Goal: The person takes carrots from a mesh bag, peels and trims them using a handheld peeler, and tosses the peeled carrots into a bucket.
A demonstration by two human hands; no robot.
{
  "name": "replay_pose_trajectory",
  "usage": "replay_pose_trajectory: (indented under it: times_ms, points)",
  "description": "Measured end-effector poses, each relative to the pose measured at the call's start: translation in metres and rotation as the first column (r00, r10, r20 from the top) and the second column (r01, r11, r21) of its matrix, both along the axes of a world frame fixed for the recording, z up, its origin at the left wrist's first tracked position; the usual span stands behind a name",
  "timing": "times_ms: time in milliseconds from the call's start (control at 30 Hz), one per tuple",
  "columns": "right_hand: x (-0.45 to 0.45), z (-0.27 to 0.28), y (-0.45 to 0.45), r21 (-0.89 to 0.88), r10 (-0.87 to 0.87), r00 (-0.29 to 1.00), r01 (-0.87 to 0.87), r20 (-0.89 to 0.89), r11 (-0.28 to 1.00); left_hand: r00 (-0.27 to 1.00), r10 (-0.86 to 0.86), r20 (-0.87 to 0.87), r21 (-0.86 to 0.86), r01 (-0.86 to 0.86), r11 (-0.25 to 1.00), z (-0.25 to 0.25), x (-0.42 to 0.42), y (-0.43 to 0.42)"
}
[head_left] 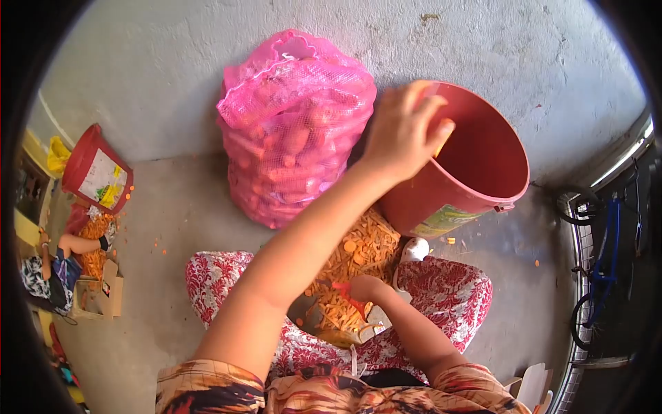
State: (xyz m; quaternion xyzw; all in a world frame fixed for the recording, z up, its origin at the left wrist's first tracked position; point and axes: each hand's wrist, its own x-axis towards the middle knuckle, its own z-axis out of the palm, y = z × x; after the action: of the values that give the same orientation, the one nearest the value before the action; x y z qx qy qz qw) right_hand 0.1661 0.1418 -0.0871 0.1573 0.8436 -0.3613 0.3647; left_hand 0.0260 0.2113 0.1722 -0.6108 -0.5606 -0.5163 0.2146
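My left hand [403, 134] reaches over the near left rim of a deep red bucket [455, 193]. Its fingers are curled, and a bit of orange carrot [445, 143] shows by the thumb; the hand hides most of it. Low between my knees, my right hand [369, 288] grips a red peeler [350, 297], its blade not clearly seen. Beneath it lies a heap of orange carrot peelings [365, 241], with a few cut round slices among them. A pink mesh sack [296, 138] full of carrots stands against the wall, left of the bucket.
Patterned trousers [441, 283] cover my folded legs around the peelings. At far left, another person [52, 269] sits by a second red bucket [100, 172], more peelings and a cardboard box [110, 290]. A blue bicycle [603, 269] stands at right behind a metal-framed edge.
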Motion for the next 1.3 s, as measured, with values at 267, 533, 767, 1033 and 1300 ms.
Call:
replay_pose_trajectory:
  times_ms: [267, 533, 767, 1033, 1300]
  points:
    - [0.001, 0.076, 0.014, -0.009, 0.104, 0.984, -0.106, -0.144, 0.994, 0.918, 0.392, 0.061, -0.032, -0.391, 0.92, -0.035, -0.211, -0.006]
    - [-0.027, 0.085, 0.065, 0.086, 0.135, 0.986, -0.126, -0.098, 0.988, 0.639, 0.656, 0.403, -0.874, 0.054, 0.484, -0.028, -0.289, 0.011]
    - [-0.058, 0.059, 0.064, 0.15, 0.218, 0.972, -0.205, -0.082, 0.967, 0.73, 0.603, -0.323, -0.689, -0.618, 0.379, -0.045, -0.308, 0.076]
    - [-0.066, 0.054, 0.079, 0.066, 0.111, 0.99, -0.105, -0.093, 0.992, 0.801, 0.426, -0.42, -0.766, -0.565, 0.307, -0.07, -0.391, 0.124]
    - [-0.063, 0.047, 0.097, -0.021, 0.116, 0.993, -0.116, -0.002, 0.993, 0.642, 0.658, -0.394, -0.873, -0.485, -0.049, -0.051, -0.374, 0.133]
